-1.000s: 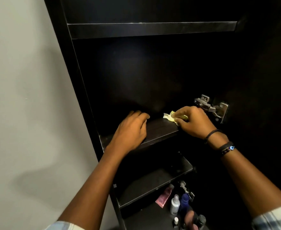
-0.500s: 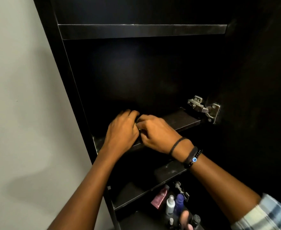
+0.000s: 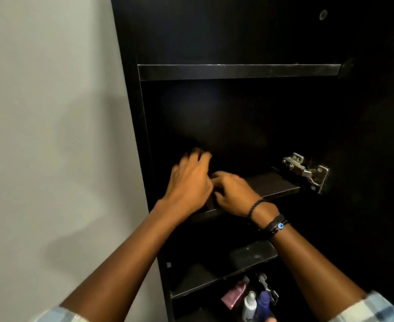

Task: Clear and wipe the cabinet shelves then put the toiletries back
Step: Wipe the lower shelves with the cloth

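Observation:
The dark cabinet's middle shelf (image 3: 272, 184) is bare apart from my hands. My left hand (image 3: 189, 182) is over its left end, blurred, fingers apart and lifted, holding nothing. My right hand (image 3: 234, 194) lies palm down right beside it, touching it, fingers curled against the shelf board. The yellow cloth is hidden under that hand. The upper shelf (image 3: 237, 72) and the lower shelf (image 3: 254, 254) carry nothing I can see. Toiletries stand at the cabinet's bottom: a pink tube (image 3: 234, 296), a white bottle (image 3: 249, 305) and a blue bottle (image 3: 263, 307).
A metal door hinge (image 3: 305, 170) juts out at the right end of the middle shelf, with a second hinge (image 3: 268, 287) lower down above the bottles. A grey wall (image 3: 51, 135) runs along the cabinet's left side. The open door is dark at the right.
My right hand slid with the cloth from the shelf's right end to the left, up against my left hand. The cloth went out of sight. My left hand's fingers lifted.

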